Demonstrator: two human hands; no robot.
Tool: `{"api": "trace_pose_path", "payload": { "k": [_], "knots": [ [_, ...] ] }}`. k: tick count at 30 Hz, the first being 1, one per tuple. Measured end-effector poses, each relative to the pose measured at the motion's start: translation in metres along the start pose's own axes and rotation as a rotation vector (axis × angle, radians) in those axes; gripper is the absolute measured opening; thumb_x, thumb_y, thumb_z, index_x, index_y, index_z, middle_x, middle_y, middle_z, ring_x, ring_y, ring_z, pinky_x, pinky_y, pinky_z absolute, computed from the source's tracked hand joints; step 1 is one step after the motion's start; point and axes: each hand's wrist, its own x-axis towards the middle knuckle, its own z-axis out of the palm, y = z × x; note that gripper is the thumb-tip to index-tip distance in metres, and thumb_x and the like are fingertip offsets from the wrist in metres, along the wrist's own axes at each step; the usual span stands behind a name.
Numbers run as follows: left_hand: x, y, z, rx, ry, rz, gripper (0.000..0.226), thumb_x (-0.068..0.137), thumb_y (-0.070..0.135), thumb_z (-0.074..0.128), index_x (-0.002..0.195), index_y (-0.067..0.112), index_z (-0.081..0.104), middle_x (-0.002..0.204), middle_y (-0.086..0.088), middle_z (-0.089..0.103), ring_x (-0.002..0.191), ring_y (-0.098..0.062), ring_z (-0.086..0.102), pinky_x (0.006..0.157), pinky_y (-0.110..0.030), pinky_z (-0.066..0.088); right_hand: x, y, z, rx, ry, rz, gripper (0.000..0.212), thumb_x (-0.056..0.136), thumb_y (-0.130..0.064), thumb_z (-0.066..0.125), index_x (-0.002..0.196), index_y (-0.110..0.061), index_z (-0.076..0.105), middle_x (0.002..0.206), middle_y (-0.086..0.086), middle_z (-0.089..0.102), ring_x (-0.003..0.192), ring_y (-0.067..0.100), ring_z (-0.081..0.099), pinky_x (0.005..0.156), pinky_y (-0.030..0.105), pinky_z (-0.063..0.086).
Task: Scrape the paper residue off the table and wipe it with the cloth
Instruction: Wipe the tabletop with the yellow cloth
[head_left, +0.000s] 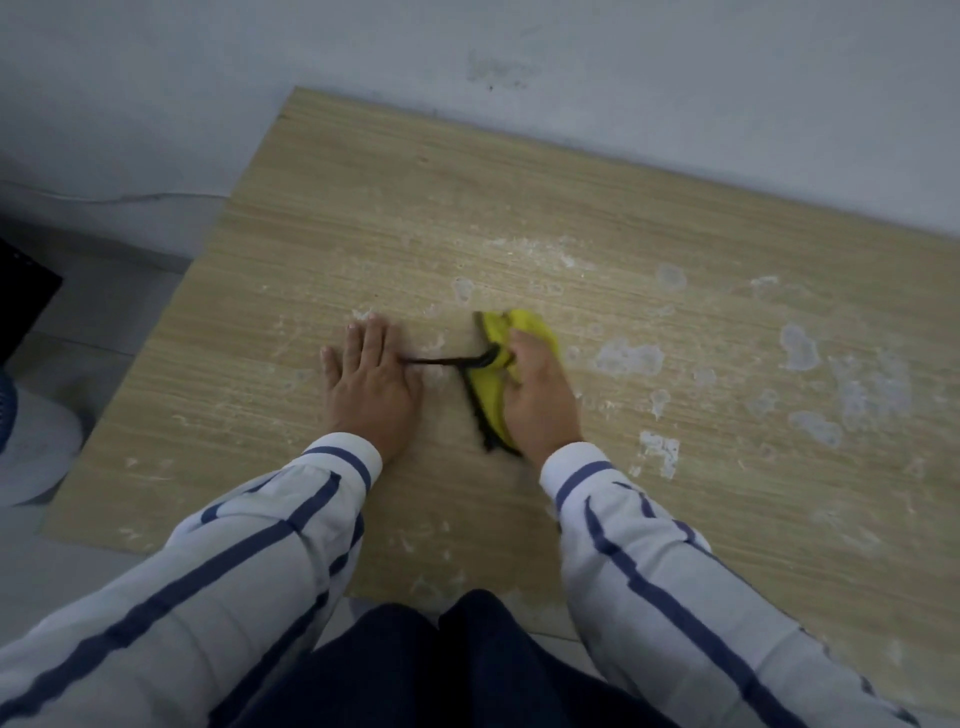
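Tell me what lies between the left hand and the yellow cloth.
Head view: a thin black strand runs from the cloth to the left hand, over table wood with faint paper residue.

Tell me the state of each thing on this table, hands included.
Table: patchy, not clean.
Paper residue: white patches, not yet cleared.
Cloth: bunched, lying on the table.
Left hand: flat on the table, fingers straight.
Right hand: grips the cloth.
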Motion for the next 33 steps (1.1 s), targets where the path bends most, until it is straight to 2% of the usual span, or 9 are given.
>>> {"api": "trace_pose_path", "payload": {
  "k": [4, 8, 11, 14, 17, 23, 27, 30, 33],
  "knots": [
    [0.008, 0.001, 0.000, 0.010, 0.013, -0.008, 0.058, 0.097, 0.042, 0.016, 0.150, 0.021, 0.006, 0.159, 0.000, 0.000, 0.146, -0.022, -0.006, 0.117, -0.047, -0.005, 0.008, 0.032, -0.021, -0.178, 0.109, 0.288, 0.046, 0.092, -0.009, 0.048, 0.137, 0.000, 0.037, 0.140, 0.021, 0.041, 0.132, 0.036, 0.036, 0.108, 0.046, 0.034],
    [0.009, 0.001, -0.002, -0.009, 0.019, 0.000, 0.056, 0.098, 0.039, 0.019, 0.150, 0.020, 0.010, 0.159, -0.001, 0.003, 0.146, -0.023, -0.004, 0.116, -0.046, -0.004, 0.003, -0.007, 0.021, -0.171, -0.037, 0.102, 0.053, 0.093, -0.007, 0.043, 0.144, -0.002, 0.026, 0.149, 0.019, 0.032, 0.140, 0.034, 0.025, 0.117, 0.042, 0.017],
    [0.007, -0.005, -0.004, -0.011, 0.035, 0.023, 0.054, 0.098, 0.032, 0.025, 0.149, 0.017, 0.017, 0.158, -0.003, 0.010, 0.146, -0.023, 0.003, 0.117, -0.048, 0.001, 0.005, -0.026, 0.028, 0.025, -0.093, -0.018, 0.046, 0.090, -0.004, 0.044, 0.136, 0.000, 0.039, 0.141, 0.023, 0.041, 0.132, 0.037, 0.039, 0.111, 0.046, 0.031],
    [0.002, -0.025, -0.009, -0.005, 0.026, -0.017, 0.055, 0.099, 0.037, 0.023, 0.150, 0.018, 0.014, 0.159, -0.002, 0.008, 0.146, -0.022, 0.002, 0.118, -0.047, 0.000, 0.009, -0.001, 0.010, -0.013, 0.115, 0.121, 0.045, 0.088, -0.002, 0.046, 0.133, -0.001, 0.042, 0.137, 0.022, 0.043, 0.130, 0.038, 0.039, 0.109, 0.047, 0.034],
    [-0.008, -0.050, -0.014, 0.015, 0.032, -0.068, 0.057, 0.098, 0.040, 0.021, 0.150, 0.019, 0.012, 0.159, -0.001, 0.007, 0.146, -0.023, 0.001, 0.118, -0.046, 0.001, -0.002, 0.003, 0.009, -0.189, 0.078, 0.270, 0.055, 0.094, -0.012, 0.044, 0.144, -0.001, 0.024, 0.147, 0.020, 0.034, 0.138, 0.036, 0.025, 0.114, 0.047, 0.024],
    [-0.024, -0.082, -0.025, 0.019, 0.035, -0.105, 0.056, 0.098, 0.038, 0.022, 0.150, 0.020, 0.012, 0.159, -0.001, 0.006, 0.146, -0.022, 0.002, 0.117, -0.046, 0.002, -0.013, -0.073, 0.069, -0.021, -0.213, -0.049, 0.052, 0.093, -0.009, 0.043, 0.143, -0.002, 0.029, 0.148, 0.021, 0.032, 0.139, 0.035, 0.027, 0.115, 0.043, 0.021],
    [-0.032, -0.106, -0.032, 0.009, 0.032, -0.124, 0.057, 0.098, 0.041, 0.020, 0.150, 0.019, 0.011, 0.159, -0.002, 0.005, 0.146, -0.024, 0.001, 0.118, -0.046, 0.001, 0.010, -0.051, 0.055, -0.031, 0.048, 0.081, 0.042, 0.088, -0.011, 0.041, 0.129, -0.001, 0.045, 0.128, 0.024, 0.048, 0.118, 0.042, 0.045, 0.099, 0.050, 0.040],
    [-0.037, -0.124, -0.036, 0.008, 0.034, -0.137, 0.057, 0.098, 0.041, 0.019, 0.150, 0.019, 0.011, 0.159, -0.003, 0.004, 0.146, -0.024, 0.000, 0.118, -0.046, 0.000, 0.011, -0.046, 0.058, -0.212, 0.052, 0.206, 0.048, 0.093, -0.012, 0.044, 0.138, 0.000, 0.033, 0.140, 0.023, 0.041, 0.132, 0.041, 0.033, 0.107, 0.052, 0.030],
    [-0.039, -0.142, -0.042, -0.005, 0.029, -0.167, 0.056, 0.099, 0.041, 0.018, 0.150, 0.021, 0.010, 0.159, -0.002, 0.002, 0.146, -0.022, -0.003, 0.118, -0.044, -0.003, -0.010, -0.088, 0.094, -0.193, -0.080, 0.065, 0.055, 0.093, -0.011, 0.044, 0.144, -0.001, 0.024, 0.149, 0.021, 0.029, 0.139, 0.038, 0.025, 0.116, 0.047, 0.017]
  ]
}}
